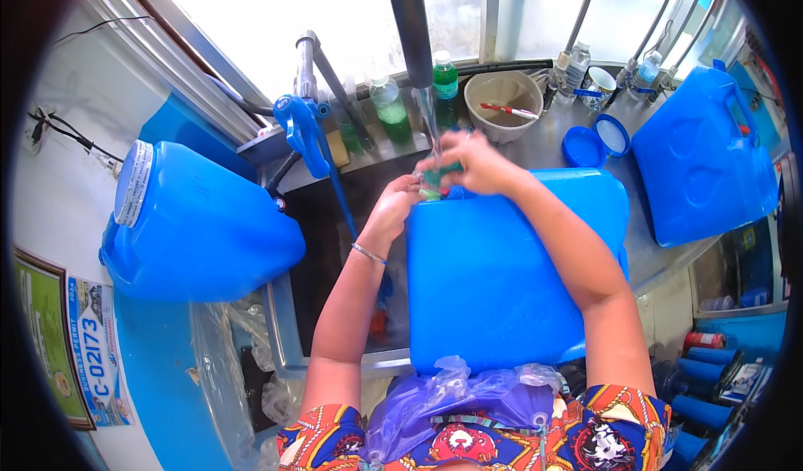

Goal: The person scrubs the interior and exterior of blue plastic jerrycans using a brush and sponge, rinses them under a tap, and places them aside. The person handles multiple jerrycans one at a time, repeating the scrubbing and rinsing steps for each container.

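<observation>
A large blue plastic water container (495,270) lies on its side before me, over the sink's (292,320) right edge. At its far end, under water running from a pipe (411,25), both hands are close together. My right hand (473,163) grips a green scouring pad (444,173), slightly blurred. Against the pad and the container's far edge, my left hand (398,201) has its fingertips bent inward. Whether they pinch a small pale green part (429,193) there is not clear. A blue piece shows just under my right hand, partly hidden.
Blue containers stand at the left (219,226) and right (696,163). Behind the sink are a blue-handled tap (302,132), bottles of green liquid (392,113), a bowl (495,126) with a red-and-white brush (509,111) across it, a mug (598,88) and blue caps (583,148).
</observation>
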`<state>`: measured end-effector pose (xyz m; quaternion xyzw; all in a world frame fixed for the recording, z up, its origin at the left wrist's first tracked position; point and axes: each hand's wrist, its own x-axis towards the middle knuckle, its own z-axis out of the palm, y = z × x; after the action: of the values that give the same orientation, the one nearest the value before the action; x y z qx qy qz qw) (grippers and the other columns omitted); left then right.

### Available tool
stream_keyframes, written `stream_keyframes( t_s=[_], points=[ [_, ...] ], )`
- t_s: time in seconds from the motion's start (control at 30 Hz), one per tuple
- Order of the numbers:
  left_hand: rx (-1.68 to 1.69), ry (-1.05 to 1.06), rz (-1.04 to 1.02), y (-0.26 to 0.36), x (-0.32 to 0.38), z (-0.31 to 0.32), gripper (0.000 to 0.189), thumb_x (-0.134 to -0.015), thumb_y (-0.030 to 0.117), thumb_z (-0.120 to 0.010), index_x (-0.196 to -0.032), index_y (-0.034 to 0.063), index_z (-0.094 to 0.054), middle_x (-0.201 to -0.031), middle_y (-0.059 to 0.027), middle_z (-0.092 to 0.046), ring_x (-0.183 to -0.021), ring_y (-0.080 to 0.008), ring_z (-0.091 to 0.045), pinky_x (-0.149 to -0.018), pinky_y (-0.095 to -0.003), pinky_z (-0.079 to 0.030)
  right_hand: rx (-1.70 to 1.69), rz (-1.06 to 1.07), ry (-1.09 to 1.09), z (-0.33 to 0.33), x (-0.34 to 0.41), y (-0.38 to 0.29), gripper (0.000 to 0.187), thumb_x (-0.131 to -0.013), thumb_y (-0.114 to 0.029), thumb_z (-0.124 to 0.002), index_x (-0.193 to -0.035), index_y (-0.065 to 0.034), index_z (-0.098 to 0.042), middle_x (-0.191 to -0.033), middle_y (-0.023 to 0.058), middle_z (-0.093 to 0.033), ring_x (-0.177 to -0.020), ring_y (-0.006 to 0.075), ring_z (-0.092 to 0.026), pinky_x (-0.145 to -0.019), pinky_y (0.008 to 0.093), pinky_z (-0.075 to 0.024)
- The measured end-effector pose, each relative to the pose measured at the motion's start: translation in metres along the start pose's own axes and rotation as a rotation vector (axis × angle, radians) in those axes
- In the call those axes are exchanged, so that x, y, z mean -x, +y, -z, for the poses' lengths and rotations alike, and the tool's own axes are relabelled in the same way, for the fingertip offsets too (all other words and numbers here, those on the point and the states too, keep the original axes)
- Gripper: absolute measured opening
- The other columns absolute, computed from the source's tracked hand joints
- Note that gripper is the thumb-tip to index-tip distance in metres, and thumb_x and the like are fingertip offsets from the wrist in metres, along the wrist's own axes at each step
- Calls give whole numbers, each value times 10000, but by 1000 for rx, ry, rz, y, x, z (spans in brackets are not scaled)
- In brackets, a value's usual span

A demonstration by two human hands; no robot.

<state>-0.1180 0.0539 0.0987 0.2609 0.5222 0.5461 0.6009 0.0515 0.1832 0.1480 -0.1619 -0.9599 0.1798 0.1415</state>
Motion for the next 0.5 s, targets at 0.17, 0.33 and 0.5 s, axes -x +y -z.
stream_keyframes(
  t_s=[0.17, 0.33, 0.5],
  points=[
    [13, 66, -104, -11, -3, -3, 435, -800, -121, -511, -1226, -49, -470, -1123, -182, -610, -967, -246, -637, -857, -328, -523, -363, 157, -154, -1, 0, 5, 455, -719, -160, -790, -1131, -338, -714, -1216, 63, -573, -1203, 294, -481, -1086, 520, -250],
    [-71, 173, -92, -11, 1, -8, 366, -849, -93, -519, -1210, -31, -506, -1061, -117, -626, -909, -193, -644, -827, -292, -537, -91, -44, 250, -2, 0, 9, 482, -629, -58, -802, -1084, -207, -744, -1113, 88, -609, -1096, 308, -544, -971, 406, -426],
    [-146, -55, 56, 1, -2, -3, 321, -868, -15, -498, -1175, -32, -587, -1051, -110, -651, -961, -174, -628, -848, -282, -495, -318, 18, 36, 0, 0, 8, 504, -635, -22, -792, -1100, -208, -739, -1103, 91, -599, -1081, 300, -543, -984, 402, -423]
  ],
)
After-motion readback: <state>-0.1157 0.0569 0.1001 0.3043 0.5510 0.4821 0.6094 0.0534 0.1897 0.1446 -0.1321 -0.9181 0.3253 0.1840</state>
